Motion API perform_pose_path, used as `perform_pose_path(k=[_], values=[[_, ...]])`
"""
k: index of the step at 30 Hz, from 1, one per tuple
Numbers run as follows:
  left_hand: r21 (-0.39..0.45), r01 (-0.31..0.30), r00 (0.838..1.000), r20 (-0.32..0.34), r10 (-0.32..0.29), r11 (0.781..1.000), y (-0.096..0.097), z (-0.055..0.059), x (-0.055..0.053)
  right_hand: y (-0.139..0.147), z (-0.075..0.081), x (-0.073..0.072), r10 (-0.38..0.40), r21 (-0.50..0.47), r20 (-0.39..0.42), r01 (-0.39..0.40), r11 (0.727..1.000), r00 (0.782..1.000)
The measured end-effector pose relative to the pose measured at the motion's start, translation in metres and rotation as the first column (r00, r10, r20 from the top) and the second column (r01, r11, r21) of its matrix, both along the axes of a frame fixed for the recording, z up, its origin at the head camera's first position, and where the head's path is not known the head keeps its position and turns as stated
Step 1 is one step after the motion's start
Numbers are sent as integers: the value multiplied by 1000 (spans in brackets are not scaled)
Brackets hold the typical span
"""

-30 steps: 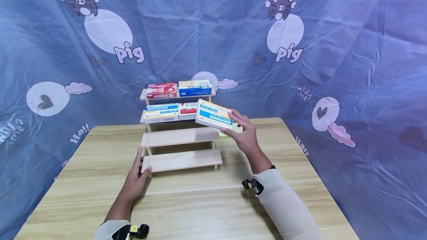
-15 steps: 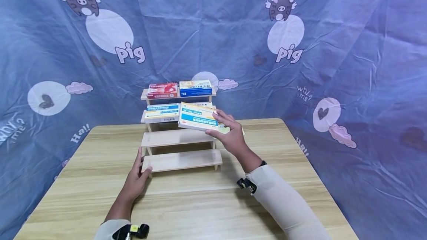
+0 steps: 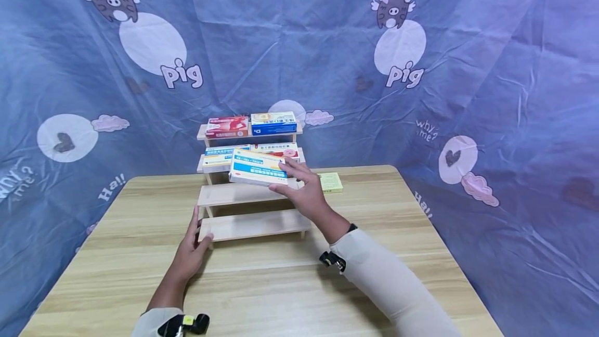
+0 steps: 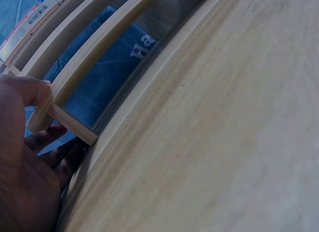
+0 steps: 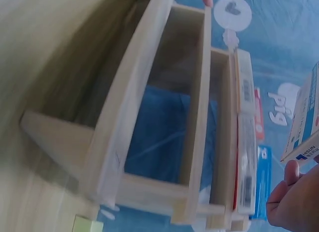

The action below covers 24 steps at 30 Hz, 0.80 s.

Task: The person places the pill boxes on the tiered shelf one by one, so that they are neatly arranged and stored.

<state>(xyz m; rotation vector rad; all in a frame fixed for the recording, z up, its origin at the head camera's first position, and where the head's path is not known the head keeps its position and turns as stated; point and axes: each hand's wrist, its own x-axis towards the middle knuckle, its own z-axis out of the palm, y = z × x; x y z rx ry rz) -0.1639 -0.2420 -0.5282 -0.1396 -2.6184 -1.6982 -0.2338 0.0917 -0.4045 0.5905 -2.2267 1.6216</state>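
My right hand [image 3: 305, 191] pinches a white medicine box [image 3: 255, 168] with blue and yellow bands, thumb below and fingers at its right end. The box is tilted and overlaps the front of the second tier from the top in the head view. In the right wrist view, its printed end [image 5: 308, 151] shows above the thumb. My left hand [image 3: 188, 255] grips the left end of the lowest board of a wooden stepped rack [image 3: 255, 225]. In the left wrist view, the thumb lies on the board [image 4: 82, 67] and the other fingers are under it.
On the top tier lie a red box [image 3: 227, 127] and a blue-and-white box [image 3: 273, 124]. The tier below bears a blue-and-yellow box [image 3: 217, 156] and a white-and-red box [image 3: 285, 148]. A pale green box [image 3: 331, 182] lies on the table [image 3: 262, 295] right of the rack.
My right hand has carried the medicine box leftward across the rack, uncovering the white-and-red box's right part and the green box. The left hand has stayed in place.
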Motion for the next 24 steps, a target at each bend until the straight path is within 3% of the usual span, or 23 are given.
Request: perform_pose_path(k=[13, 19, 24], values=[[1, -29, 999, 28, 29, 1000, 4, 0, -1, -34, -20, 2, 106, 87, -21, -103, 991, 994], [-14, -31, 999, 36, 31, 999, 4, 1, 0, -45, -25, 0, 111, 124, -14, -109, 986, 994], [-11, -38, 998, 55, 38, 999, 4, 2, -1, -54, -31, -3, 91, 215, -14, -86, 973, 996]])
